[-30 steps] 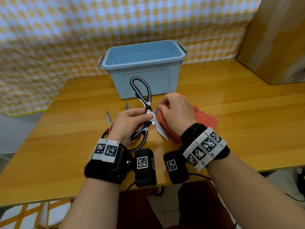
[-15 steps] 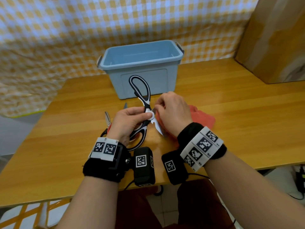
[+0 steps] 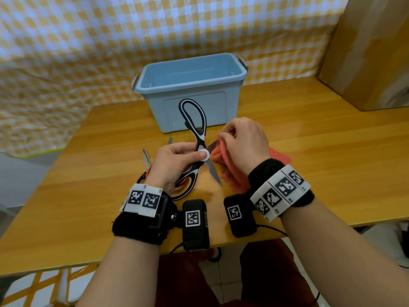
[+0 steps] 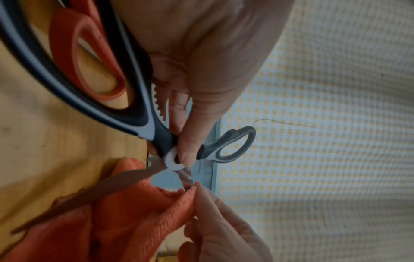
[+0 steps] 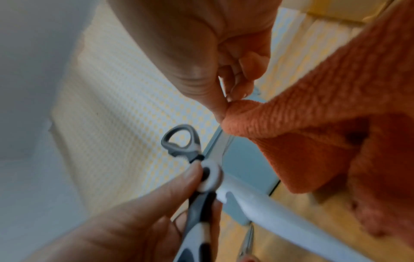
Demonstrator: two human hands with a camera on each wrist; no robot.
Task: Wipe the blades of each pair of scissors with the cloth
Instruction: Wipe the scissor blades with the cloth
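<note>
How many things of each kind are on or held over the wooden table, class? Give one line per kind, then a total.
Scissors: 2, the black-and-white kitchen scissors and the red-handled scissors
Orange cloth: 1
Blue plastic storage bin: 1
Total: 4

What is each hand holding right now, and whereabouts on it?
The left hand grips the black-and-white scissors at the pivot, thumb on the white disc. The right hand pinches the orange cloth folded around the upper blade.
</note>
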